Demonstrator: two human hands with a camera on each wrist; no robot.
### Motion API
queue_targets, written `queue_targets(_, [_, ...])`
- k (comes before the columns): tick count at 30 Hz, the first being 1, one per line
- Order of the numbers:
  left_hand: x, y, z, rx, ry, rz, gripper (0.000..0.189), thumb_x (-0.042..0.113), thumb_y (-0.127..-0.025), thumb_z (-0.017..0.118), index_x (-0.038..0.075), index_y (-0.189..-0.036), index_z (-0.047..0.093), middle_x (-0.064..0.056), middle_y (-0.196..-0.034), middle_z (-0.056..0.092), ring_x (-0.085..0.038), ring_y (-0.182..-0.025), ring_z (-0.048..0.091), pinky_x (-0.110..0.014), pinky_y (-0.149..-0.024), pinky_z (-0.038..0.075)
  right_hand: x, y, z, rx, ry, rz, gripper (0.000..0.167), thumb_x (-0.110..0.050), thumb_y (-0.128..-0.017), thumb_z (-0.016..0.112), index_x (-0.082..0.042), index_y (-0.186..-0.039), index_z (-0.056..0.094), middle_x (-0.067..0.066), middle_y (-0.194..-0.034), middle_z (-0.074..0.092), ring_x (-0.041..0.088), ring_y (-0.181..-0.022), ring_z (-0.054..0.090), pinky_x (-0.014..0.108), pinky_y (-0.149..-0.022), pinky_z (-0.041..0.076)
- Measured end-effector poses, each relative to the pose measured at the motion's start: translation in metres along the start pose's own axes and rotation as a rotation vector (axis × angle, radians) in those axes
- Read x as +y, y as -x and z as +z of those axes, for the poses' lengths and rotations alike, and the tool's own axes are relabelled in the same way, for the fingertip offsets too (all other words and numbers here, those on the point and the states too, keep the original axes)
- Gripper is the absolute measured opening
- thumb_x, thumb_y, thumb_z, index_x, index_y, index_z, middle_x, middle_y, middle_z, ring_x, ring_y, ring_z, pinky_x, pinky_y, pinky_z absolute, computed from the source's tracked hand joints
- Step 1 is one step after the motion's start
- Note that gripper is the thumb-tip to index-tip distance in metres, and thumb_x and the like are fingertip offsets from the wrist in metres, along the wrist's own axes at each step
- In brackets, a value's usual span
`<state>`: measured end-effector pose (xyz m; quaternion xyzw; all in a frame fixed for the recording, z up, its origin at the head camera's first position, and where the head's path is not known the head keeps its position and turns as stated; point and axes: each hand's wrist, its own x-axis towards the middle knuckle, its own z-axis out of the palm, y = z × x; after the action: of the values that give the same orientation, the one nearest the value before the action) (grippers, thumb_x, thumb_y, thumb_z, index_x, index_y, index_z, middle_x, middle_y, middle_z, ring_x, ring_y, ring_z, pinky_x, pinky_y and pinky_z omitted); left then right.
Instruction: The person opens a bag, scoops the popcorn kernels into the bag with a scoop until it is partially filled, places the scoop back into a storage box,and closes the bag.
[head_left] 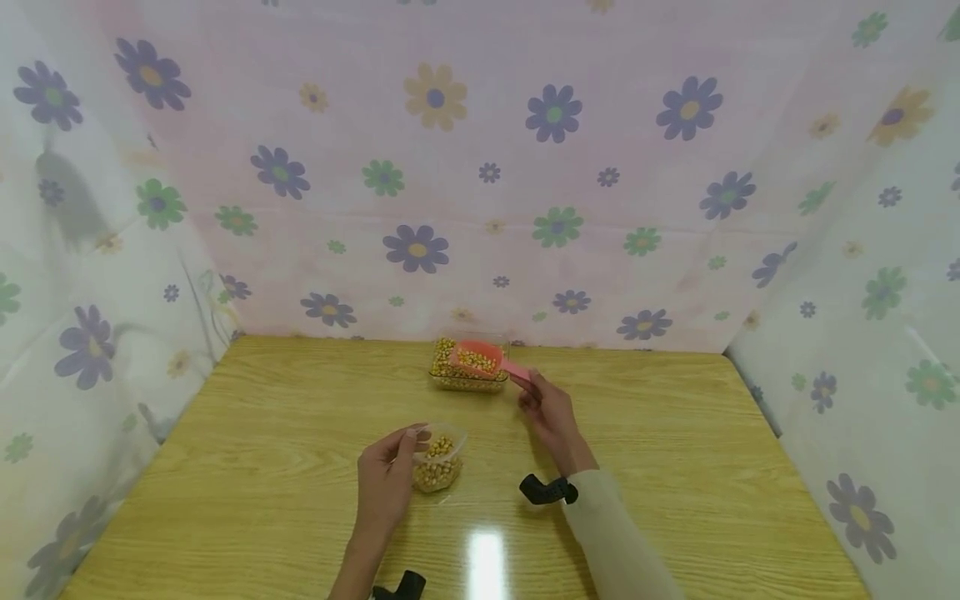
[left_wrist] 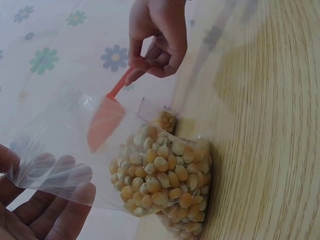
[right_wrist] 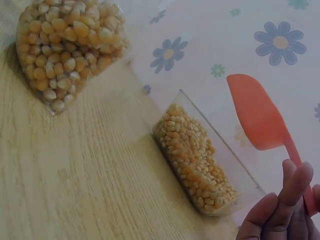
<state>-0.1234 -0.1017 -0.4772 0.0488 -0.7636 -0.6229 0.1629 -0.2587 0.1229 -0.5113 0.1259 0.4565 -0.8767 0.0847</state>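
Note:
My right hand (head_left: 552,421) pinches the handle of a red scoop (right_wrist: 257,115), which carries corn kernels (head_left: 480,362). The scoop is held above a clear rectangular container (head_left: 468,384) of corn kernels at the back of the table. With thumb and fingers, my left hand (head_left: 386,477) pinches the rim of a clear plastic bag (left_wrist: 75,145). That bag stands on the table with its mouth open and many corn kernels (left_wrist: 155,170) in its lower part. In the right wrist view, the bag and the container stand apart.
The wood-grain table (head_left: 675,433) meets a flowered cloth (head_left: 495,150) just behind the container. More flowered cloth closes off the left and right sides. Black straps with camera mounts (head_left: 547,490) sit on the wrists.

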Motion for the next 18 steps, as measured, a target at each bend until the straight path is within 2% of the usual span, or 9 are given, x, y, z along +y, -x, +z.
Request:
queue_targets(6, [-0.001,0.0,0.0,-0.002,0.003,-0.001,0.03,0.015,-0.108,0.05,0.001,-0.111,0.077,-0.019,-0.101,0.075,-0.028,-0.09,0.073,-0.032,-0.076,0.06,0.002,0.013,-0.002,-0.01,0.024,-0.015,0.028,-0.024,-0.109,0.051,-0.001,-0.119,0.063,-0.001,-0.092,0.078,0.008,-0.07,0.057,0.025,-0.073,0.05])
queue_targets(12, [-0.001,0.0,0.001,-0.001,0.007,0.0,0.03,0.015,-0.108,0.051,0.001,-0.111,0.077,-0.02,-0.101,0.075,-0.027,-0.089,0.072,-0.032,-0.076,0.059,0.006,0.02,-0.005,-0.009,0.0,-0.026,0.022,-0.023,-0.109,0.051,-0.007,-0.11,0.066,-0.001,-0.09,0.078,0.008,-0.071,0.058,0.025,-0.072,0.05])
queue_targets(18, [0.0,-0.001,0.001,-0.002,-0.002,0.007,0.03,0.015,-0.108,0.051,0.0,-0.11,0.077,-0.02,-0.101,0.075,-0.027,-0.089,0.072,-0.03,-0.076,0.059,0.01,0.028,-0.007,-0.02,-0.022,-0.025,0.024,-0.022,-0.109,0.051,-0.008,-0.103,0.069,0.0,-0.089,0.078,0.008,-0.07,0.06,0.025,-0.071,0.051])
